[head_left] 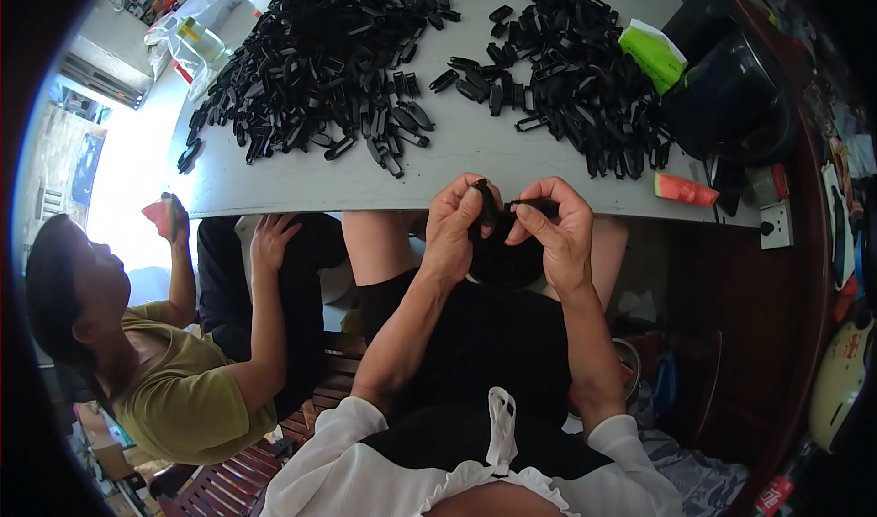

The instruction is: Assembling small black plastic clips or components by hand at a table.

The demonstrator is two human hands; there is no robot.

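Note:
Just off the table's near edge, my left hand (450, 229) grips a small black plastic part (485, 205) between thumb and fingers. Close beside it, my right hand (568, 241) is closed in a pinch, its fingertips meeting a small dark piece next to that part. Whether the two pieces are joined cannot be made out against my dark clothes. Beyond my hands, a large heap of black plastic parts (311, 69) covers the table's left side. A smaller heap of similar oblong parts (585, 88) lies to the right.
On the grey table (493, 156), a watermelon slice (687, 190) lies at the right edge near a black container (731, 101) and a green packet (652, 57). A clear bottle (203, 44) stands far left. At my left sits a person (183, 389) holding a watermelon slice.

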